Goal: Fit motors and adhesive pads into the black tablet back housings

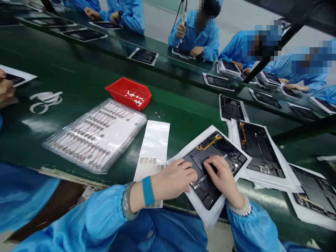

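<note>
In front of me an opened black tablet housing (210,199) with an orange flex cable (209,144) lies tilted on white sheets (210,214). My left hand (175,176), a blue band at its wrist, rests over the housing's near left part with its fingers bent and close together. What lies under those fingertips is hidden. Over the middle of the same housing, my right hand (222,175) has thumb and forefinger pinched together; anything between them is too small to make out. A white strip sheet with silvery adhesive pieces (148,160) reaches under my left forearm.
A clear tray (115,138) carries rows of small round parts with thin wires. Behind it stands a red bin (127,91) with white bits. Peeled white strips (46,99) lie left. More housings (258,147) are stacked right. Co-workers in blue sit across; another person's hand (6,89) shows left.
</note>
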`<state>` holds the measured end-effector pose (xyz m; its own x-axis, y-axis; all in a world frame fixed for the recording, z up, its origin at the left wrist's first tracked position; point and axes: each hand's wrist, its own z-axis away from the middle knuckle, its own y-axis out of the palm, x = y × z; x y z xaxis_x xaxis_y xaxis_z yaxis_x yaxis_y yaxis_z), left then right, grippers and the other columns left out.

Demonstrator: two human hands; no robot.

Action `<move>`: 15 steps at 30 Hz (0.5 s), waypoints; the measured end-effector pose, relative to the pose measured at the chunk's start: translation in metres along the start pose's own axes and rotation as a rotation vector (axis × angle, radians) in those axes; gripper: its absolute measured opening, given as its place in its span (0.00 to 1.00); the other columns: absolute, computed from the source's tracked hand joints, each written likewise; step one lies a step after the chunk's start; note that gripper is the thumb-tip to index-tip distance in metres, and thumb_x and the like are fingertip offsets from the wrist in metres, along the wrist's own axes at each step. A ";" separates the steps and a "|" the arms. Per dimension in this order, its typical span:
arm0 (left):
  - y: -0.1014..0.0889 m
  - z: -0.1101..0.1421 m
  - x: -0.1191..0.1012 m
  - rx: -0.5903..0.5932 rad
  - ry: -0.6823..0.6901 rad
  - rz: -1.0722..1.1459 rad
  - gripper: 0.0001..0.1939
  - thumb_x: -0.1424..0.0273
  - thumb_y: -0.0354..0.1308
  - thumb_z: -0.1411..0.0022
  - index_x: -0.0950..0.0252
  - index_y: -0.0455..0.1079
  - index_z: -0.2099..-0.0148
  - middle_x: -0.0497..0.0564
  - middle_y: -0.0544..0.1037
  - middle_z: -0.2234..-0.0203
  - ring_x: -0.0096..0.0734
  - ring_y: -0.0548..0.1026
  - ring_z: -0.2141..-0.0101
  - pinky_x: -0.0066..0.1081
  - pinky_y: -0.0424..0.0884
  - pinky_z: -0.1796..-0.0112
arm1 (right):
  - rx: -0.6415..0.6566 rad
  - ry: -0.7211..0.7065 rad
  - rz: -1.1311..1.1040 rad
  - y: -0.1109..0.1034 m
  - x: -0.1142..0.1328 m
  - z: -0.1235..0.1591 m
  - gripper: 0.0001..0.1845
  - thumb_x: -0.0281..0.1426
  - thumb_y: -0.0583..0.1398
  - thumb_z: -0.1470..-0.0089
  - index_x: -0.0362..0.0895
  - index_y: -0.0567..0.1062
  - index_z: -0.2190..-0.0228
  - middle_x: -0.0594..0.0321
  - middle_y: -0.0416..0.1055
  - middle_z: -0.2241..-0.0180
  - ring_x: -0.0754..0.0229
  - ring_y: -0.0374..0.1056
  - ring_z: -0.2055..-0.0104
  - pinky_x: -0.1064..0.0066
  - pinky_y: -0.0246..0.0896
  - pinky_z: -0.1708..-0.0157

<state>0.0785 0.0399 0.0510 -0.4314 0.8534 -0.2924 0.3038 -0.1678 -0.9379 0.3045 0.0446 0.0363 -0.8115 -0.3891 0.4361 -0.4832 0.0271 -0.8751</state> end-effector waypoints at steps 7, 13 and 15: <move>0.005 -0.014 0.003 0.011 -0.029 0.055 0.14 0.67 0.66 0.45 0.65 0.64 0.62 0.49 0.74 0.67 0.38 0.69 0.60 0.35 0.64 0.59 | -0.009 0.006 0.011 0.001 0.002 -0.001 0.10 0.33 0.54 0.39 0.44 0.72 0.70 0.59 0.71 0.67 0.55 0.65 0.62 0.62 0.59 0.59; -0.037 0.046 -0.019 -0.128 -0.164 0.115 0.19 0.65 0.64 0.42 0.65 0.63 0.52 0.53 0.72 0.56 0.38 0.67 0.52 0.35 0.62 0.52 | -0.023 -0.032 -0.006 0.005 -0.006 0.004 0.11 0.36 0.53 0.39 0.46 0.73 0.69 0.58 0.72 0.66 0.53 0.67 0.60 0.59 0.62 0.58; -0.060 0.081 -0.011 -0.173 -0.236 0.134 0.05 0.69 0.55 0.35 0.62 0.65 0.56 0.49 0.74 0.60 0.33 0.69 0.56 0.32 0.63 0.54 | -0.024 -0.042 0.005 0.007 -0.012 0.005 0.13 0.39 0.54 0.40 0.47 0.74 0.69 0.57 0.73 0.66 0.52 0.69 0.60 0.58 0.63 0.57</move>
<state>-0.0039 0.0005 0.0953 -0.5567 0.6882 -0.4653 0.5024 -0.1671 -0.8483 0.3127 0.0452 0.0238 -0.7997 -0.4272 0.4218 -0.4872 0.0513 -0.8718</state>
